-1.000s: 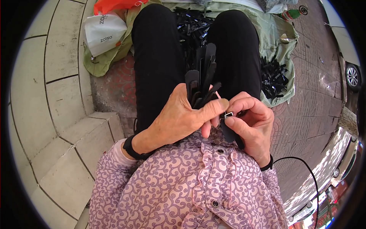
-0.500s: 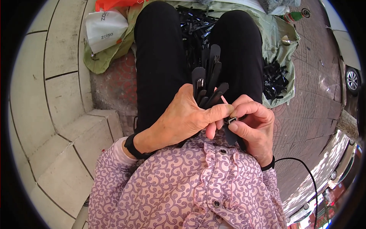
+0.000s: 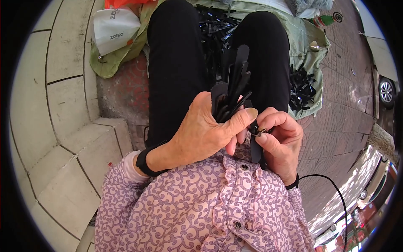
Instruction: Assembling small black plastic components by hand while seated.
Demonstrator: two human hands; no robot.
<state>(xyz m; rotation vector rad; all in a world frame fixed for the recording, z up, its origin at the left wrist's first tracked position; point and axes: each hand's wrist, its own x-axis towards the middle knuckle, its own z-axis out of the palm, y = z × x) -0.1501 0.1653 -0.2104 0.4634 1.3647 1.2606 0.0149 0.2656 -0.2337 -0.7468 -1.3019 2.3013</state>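
My left hand [image 3: 201,130] is closed around a bundle of flat black clips [image 3: 233,86] with rounded ends, fanned up and away from me. Its thumb reaches right, toward the fingers of my right hand. Between thumb and fingertips my right hand [image 3: 283,136] pinches another black clip [image 3: 256,151], whose small shiny metal part shows at the fingertips. This clip hangs tilted over my lap, its broad end pointing down toward my shirt. How the lower ends of the bundle sit in my left palm is hidden.
Many black clips lie heaped [image 3: 216,27] between my knees, with a smaller pile [image 3: 301,88] right of my right knee, on a green sheet [image 3: 304,50]. A white bag [image 3: 115,31] is at the far left, a green bottle [image 3: 325,20] at the far right. Pale stone steps [image 3: 77,168] rise on the left.
My right hand has drawn slightly away from my left thumb with the pinched clip, whose upper end now shows. The bundle in my left hand has tilted a little to the right.
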